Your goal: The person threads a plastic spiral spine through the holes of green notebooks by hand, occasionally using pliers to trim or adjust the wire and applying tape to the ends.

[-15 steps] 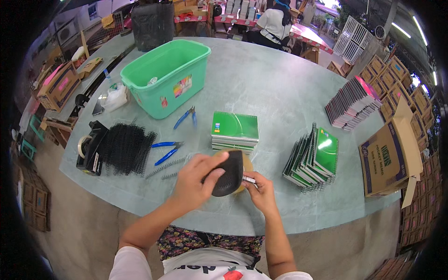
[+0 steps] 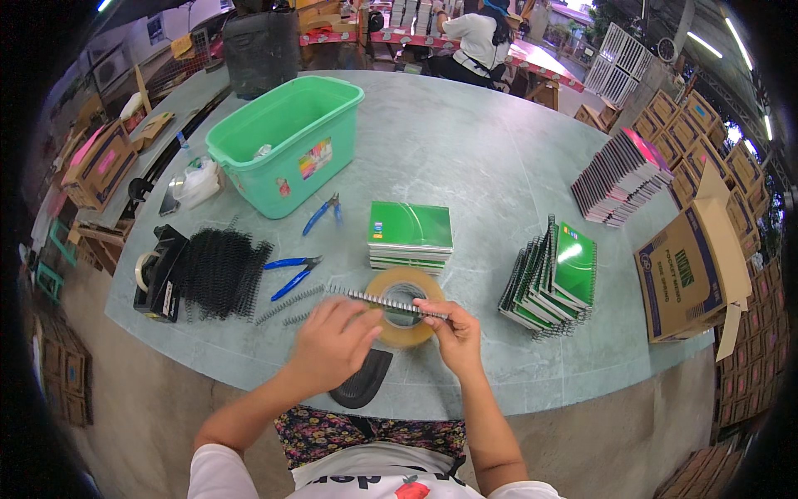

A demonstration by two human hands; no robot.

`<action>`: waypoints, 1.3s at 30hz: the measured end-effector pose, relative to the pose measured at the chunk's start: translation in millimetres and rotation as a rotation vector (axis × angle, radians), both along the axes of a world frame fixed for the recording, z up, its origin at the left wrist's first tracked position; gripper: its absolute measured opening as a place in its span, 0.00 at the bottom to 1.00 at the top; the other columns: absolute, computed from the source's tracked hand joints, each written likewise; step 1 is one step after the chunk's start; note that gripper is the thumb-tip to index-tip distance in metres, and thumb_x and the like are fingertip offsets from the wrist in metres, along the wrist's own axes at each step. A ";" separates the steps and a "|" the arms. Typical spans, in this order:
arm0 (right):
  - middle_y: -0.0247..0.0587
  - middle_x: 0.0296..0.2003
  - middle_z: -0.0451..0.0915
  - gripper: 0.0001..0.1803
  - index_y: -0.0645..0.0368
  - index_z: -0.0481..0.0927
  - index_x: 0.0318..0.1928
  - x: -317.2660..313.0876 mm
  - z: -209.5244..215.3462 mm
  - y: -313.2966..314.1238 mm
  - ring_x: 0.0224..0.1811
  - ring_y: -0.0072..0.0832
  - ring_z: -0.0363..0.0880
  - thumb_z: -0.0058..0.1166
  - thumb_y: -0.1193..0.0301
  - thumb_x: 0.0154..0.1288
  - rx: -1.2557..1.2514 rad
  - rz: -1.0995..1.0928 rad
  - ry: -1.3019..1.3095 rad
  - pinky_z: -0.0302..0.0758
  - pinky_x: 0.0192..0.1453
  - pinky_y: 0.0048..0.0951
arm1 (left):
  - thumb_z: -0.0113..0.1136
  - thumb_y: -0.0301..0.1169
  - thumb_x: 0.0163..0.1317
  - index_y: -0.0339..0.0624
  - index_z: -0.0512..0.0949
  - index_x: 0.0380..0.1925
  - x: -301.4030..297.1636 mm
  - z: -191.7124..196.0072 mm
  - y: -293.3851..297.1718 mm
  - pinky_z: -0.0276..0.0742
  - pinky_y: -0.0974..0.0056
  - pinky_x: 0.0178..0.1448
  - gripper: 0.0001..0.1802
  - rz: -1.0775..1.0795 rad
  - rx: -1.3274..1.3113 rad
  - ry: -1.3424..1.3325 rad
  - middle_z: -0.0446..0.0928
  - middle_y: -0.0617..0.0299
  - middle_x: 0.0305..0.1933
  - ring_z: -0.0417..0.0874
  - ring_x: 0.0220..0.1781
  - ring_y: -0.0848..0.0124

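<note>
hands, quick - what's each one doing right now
Left hand: fingers curled down on the wire binding coil, pinching it over the roll of tape.
Right hand: closed grip on the coil's right end.

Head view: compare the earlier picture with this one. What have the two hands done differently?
The left hand has let go of the black cover, now at the table edge. Both hands, the right hand included, now hold a wire spiral over the tape roll. The green bin is unmoved.
</note>
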State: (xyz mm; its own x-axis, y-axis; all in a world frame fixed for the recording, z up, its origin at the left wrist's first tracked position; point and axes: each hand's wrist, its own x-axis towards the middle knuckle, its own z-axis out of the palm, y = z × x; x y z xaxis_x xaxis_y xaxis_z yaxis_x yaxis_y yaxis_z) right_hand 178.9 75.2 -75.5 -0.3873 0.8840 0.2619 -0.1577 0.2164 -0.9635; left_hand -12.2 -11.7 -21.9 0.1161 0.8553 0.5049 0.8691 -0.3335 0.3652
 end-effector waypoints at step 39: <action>0.41 0.35 0.83 0.08 0.67 0.80 0.39 38.6 33.4 1.3 0.36 0.20 0.78 0.53 0.84 0.58 0.062 -0.235 -0.014 0.76 0.41 0.23 | 0.68 0.32 0.47 0.42 0.77 0.44 20.2 32.5 60.4 0.73 0.59 0.47 0.21 -0.121 -0.042 -0.172 0.77 0.55 0.39 0.78 0.42 0.58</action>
